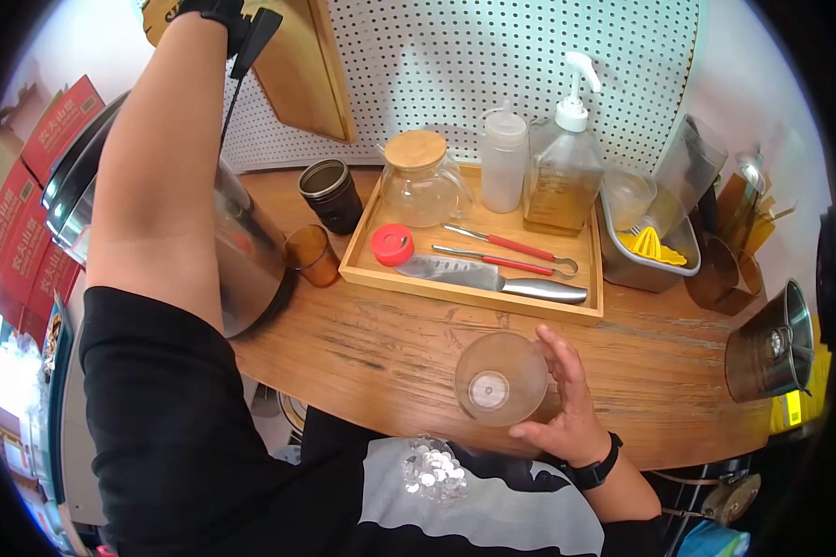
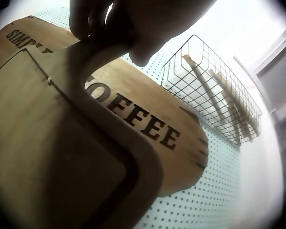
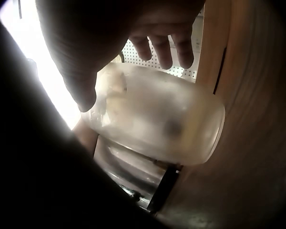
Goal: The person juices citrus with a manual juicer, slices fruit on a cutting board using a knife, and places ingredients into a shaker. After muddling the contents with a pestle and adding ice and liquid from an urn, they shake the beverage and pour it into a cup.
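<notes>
High at the pegboard, my left hand [image 2: 145,21] has its fingers curled round the handle end of a wooden board [image 2: 52,138]; in the head view the same board [image 1: 293,79] is partly behind my raised arm, and the hand is cut off by the top edge. On the table's front part, my right hand [image 1: 571,418] holds a translucent plastic cup [image 1: 520,367] from its right side, thumb near the body and fingers on the far side. In the right wrist view, the thumb of my right hand [image 3: 128,33] lies against the cup [image 3: 152,114].
A wooden tray [image 1: 372,278] holds a knife [image 1: 455,271], red-handled tools, a glass teapot and bottles. Left of it stand an amber cup [image 1: 312,257], a dark jar [image 1: 333,197] and a large metal container. At right are a grey bin [image 1: 646,265] and a metal bucket [image 1: 762,353].
</notes>
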Demonstrator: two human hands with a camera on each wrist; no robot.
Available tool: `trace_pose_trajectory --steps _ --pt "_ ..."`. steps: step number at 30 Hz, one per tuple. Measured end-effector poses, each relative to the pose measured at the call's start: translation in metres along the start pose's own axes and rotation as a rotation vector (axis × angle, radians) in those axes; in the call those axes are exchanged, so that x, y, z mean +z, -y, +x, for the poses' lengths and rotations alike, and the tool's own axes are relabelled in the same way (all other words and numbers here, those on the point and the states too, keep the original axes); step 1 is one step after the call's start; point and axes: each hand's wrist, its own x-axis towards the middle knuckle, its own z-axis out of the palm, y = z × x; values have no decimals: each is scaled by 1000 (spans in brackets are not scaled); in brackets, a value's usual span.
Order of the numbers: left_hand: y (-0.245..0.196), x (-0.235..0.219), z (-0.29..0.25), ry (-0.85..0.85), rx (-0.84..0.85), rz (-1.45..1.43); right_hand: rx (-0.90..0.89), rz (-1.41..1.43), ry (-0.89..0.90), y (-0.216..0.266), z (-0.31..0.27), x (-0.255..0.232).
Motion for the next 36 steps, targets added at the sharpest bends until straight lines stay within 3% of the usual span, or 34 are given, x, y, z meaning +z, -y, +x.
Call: trace_pose_trajectory --steps 2,8,9,10,12,16,17,22,23,25,26,27,30,33,35,36 --pt "25 16 -4 -14 46 104 -27 -102 82 2 2 -3" --pt "73 60 -30 -43 -41 105 8 -29 68 3 3 -4" --pt "150 83 17 148 29 343 12 -33 64 2 3 -5" --pt "157 94 11 151 29 338 30 -24 72 0 1 -7" --pt "165 105 4 -5 -19 328 47 -18 78 -1 1 -8" --pt "176 118 -5 63 -93 327 37 6 104 0 4 -10" --pt "133 106 -34 65 -172 273 34 10 109 -1 4 -10" --pt "152 123 -38 58 -197 299 50 36 81 -2 3 -11" --pt "172 134 -31 22 -154 244 55 25 73 -1 2 -13" --pt "150 123 -43 107 -224 138 83 6 29 0 2 -19" --pt "158 129 -38 93 -140 223 82 17 22 2 4 -21" --pt "167 135 -32 105 -180 222 80 26 -66 5 6 -22" --pt "207 156 -14 73 -159 253 167 -78 -233 17 10 -46" --pt "202 160 -20 66 -194 245 14 -682 -288 32 28 -91" --pt "212 164 -20 92 -216 269 74 -784 -390 31 44 -120" --pt "213 164 -20 96 -223 267 186 -791 -392 31 56 -133"
